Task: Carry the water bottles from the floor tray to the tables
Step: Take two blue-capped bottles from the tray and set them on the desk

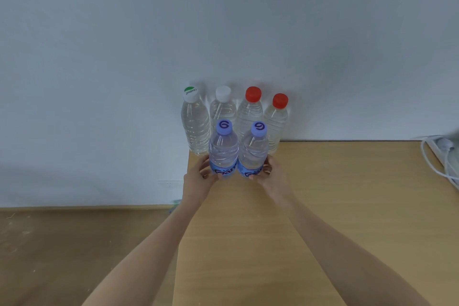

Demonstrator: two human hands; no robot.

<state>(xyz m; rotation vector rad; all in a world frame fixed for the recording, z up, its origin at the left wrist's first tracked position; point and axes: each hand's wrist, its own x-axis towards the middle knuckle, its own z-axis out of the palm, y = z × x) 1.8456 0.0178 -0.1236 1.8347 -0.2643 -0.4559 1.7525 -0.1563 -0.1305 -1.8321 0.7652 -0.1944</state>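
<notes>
Left hand (198,176): wrapped around the lower part of a purple-capped bottle (223,150), fingers on its blue label. Bottle upright on the table (323,206), at the table's left edge.

Right hand (269,174): wrapped around the lower part of a second purple-capped bottle (254,153), fingers on the label. Bottle upright, touching or just beside the one in the left hand; the two stand between the hands.

Beyond the hands, against the wall (223,20): a row of four clear bottles, upright, close together.
- Green-and-white-capped bottle (195,122), beyond the left hand, at the table corner.
- White-capped bottle (222,107), partly hidden behind the left hand's bottle.
- Red-capped bottle (250,112), between the two held bottles and behind them.
- Second red-capped bottle (277,119), beyond the right hand.

Far to the right of the right hand: white power strip (439,149) with white cables, at the table's back edge.

Left of the left hand, lower down: brown floor (74,243).
</notes>
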